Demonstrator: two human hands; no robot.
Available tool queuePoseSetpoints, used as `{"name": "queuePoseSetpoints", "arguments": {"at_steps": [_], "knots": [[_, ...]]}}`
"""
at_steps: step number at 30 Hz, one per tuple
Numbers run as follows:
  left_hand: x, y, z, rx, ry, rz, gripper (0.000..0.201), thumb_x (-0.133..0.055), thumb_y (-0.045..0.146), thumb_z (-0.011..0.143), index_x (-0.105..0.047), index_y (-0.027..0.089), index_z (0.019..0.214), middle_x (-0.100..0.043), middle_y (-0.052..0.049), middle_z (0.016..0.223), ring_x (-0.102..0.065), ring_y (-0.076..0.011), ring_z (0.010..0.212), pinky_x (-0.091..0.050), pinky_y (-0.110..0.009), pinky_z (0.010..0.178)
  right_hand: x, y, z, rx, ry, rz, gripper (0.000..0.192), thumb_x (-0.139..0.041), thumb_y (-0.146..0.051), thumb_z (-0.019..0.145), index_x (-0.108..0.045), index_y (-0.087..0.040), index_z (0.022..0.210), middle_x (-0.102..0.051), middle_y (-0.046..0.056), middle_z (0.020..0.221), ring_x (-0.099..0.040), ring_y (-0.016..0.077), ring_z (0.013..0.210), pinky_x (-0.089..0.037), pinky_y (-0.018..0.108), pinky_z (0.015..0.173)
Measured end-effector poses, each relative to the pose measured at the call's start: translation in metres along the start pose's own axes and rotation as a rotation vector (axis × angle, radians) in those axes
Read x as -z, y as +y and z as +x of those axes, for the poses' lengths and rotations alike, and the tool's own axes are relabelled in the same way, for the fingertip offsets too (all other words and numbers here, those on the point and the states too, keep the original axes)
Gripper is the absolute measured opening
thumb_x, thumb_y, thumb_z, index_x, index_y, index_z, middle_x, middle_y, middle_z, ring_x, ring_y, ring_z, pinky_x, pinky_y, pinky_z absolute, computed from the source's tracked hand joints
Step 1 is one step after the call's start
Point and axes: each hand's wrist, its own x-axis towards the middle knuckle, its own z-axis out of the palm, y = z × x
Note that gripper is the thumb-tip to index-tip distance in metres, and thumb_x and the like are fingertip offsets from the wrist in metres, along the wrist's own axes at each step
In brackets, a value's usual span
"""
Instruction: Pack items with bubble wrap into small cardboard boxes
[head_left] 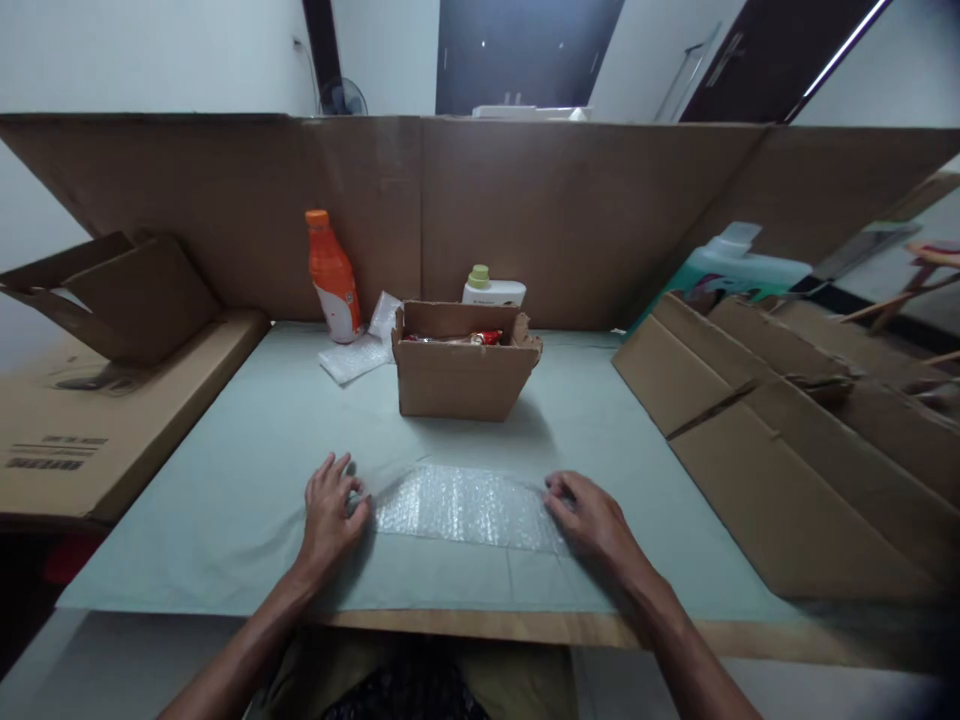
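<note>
A clear sheet of bubble wrap (465, 505) lies flat on the pale green table cover (247, 470), near the front edge. My left hand (331, 510) presses its fingertips on the sheet's left end. My right hand (589, 512) pinches the sheet's right edge. Behind the sheet stands a small open cardboard box (461, 375) with red-wrapped items inside. An orange bottle (332, 275) stands upright at the back left, next to a second piece of bubble wrap (360, 352). A white bottle with a green cap (491, 290) stands behind the box.
A tall cardboard wall (570, 210) closes off the back of the table. Flattened cardboard boxes (787, 440) lean at the right, and a large flat carton (97, 420) with folded cardboard on it lies at the left. A teal jug (724, 270) sits behind the right-hand cardboard.
</note>
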Motion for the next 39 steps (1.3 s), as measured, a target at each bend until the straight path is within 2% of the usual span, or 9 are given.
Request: {"name": "queuePoseSetpoints", "arguments": {"at_steps": [4,8,12,18,22,25,28,31,39], "knots": [[0.018,0.011,0.033,-0.082,-0.080,-0.105,0.020,-0.049,0.030,0.090,-0.065,0.021,0.097,-0.075,-0.004,0.088,-0.071,-0.0198,0.079,-0.056,-0.031,0.075,0.016,-0.015,-0.071,-0.086,-0.172,0.282,0.021,-0.054,-0.039,0.085,-0.065,-0.023,0.093,-0.066,0.000,0.071,-0.062,0.0188,0.064,-0.047,0.030,0.063],[-0.008,0.045,0.090,-0.170,-0.150,-0.132,0.022,-0.052,0.024,0.089,-0.067,0.021,0.104,-0.074,-0.007,0.100,-0.069,-0.0222,0.093,-0.053,-0.036,0.089,-0.011,-0.038,-0.137,-0.147,-0.359,0.647,0.063,-0.058,-0.043,0.089,-0.047,-0.026,0.148,-0.063,-0.002,0.074,-0.056,0.0164,0.060,-0.047,0.028,0.059],[-0.049,0.079,0.113,-0.265,-0.223,-0.173,0.051,-0.064,0.020,0.079,-0.059,0.014,0.129,-0.068,-0.015,0.122,-0.061,-0.0315,0.117,-0.047,-0.049,0.103,-0.050,-0.056,-0.161,-0.199,-0.458,0.822,0.062,-0.056,-0.047,0.091,-0.046,-0.032,0.150,-0.055,-0.003,0.069,-0.049,0.0148,0.059,-0.042,0.026,0.058],[-0.006,0.061,0.013,-0.400,-0.408,-0.454,0.057,-0.044,0.008,0.084,-0.052,0.023,0.139,-0.063,-0.010,0.134,-0.050,-0.0262,0.134,-0.041,-0.052,0.113,-0.052,-0.084,-0.154,-0.442,-0.501,1.228,0.031,-0.073,-0.050,0.081,-0.071,-0.022,0.094,-0.055,-0.002,0.069,-0.051,0.0136,0.063,-0.043,0.024,0.060],[0.047,0.051,-0.060,-0.274,-0.660,-0.676,0.078,-0.043,0.005,0.080,-0.035,0.031,0.152,-0.046,-0.007,0.155,-0.036,-0.0253,0.148,-0.037,-0.055,0.117,-0.044,-0.102,-0.132,-0.622,-0.397,1.537,0.031,-0.074,-0.049,0.081,-0.068,-0.022,0.096,-0.064,0.002,0.079,-0.060,0.0155,0.067,-0.048,0.025,0.058],[0.045,0.068,-0.076,-0.108,-0.586,-0.692,0.081,-0.055,0.017,0.081,-0.028,0.024,0.156,-0.048,-0.013,0.152,-0.046,-0.0286,0.141,-0.042,-0.051,0.114,-0.050,-0.107,-0.112,-0.545,-0.332,1.613,0.042,-0.064,-0.057,0.086,-0.066,-0.021,0.106,-0.073,0.012,0.099,-0.071,0.0249,0.086,-0.054,0.032,0.063],[0.019,0.087,-0.064,0.165,-0.466,-0.637,0.062,-0.054,0.026,0.086,-0.043,0.016,0.147,-0.071,-0.010,0.107,-0.068,-0.0217,0.096,-0.055,-0.036,0.085,-0.055,-0.106,-0.105,-0.504,-0.273,1.572,0.055,-0.056,-0.061,0.090,-0.055,-0.022,0.129,-0.074,0.016,0.108,-0.073,0.0274,0.089,-0.056,0.035,0.063],[0.001,0.092,-0.050,0.268,-0.459,-0.557,0.059,-0.053,0.025,0.087,-0.046,0.014,0.145,-0.063,0.002,0.074,-0.060,-0.0151,0.066,-0.048,-0.027,0.067,-0.051,-0.100,-0.114,-0.424,-0.121,1.317,0.065,-0.058,-0.052,0.094,-0.037,-0.025,0.149,-0.075,0.011,0.100,-0.071,0.0209,0.073,-0.056,0.032,0.059],[-0.003,0.083,-0.049,0.184,-0.482,-0.383,0.070,-0.053,0.023,0.084,-0.036,0.018,0.152,-0.065,0.002,0.076,-0.060,-0.0157,0.062,-0.046,-0.027,0.062,-0.061,-0.087,-0.114,0.378,0.030,0.190,0.039,-0.056,-0.013,0.089,-0.067,-0.026,0.124,-0.067,0.011,0.134,-0.059,0.0299,0.125,-0.052,0.053,0.098]]}}
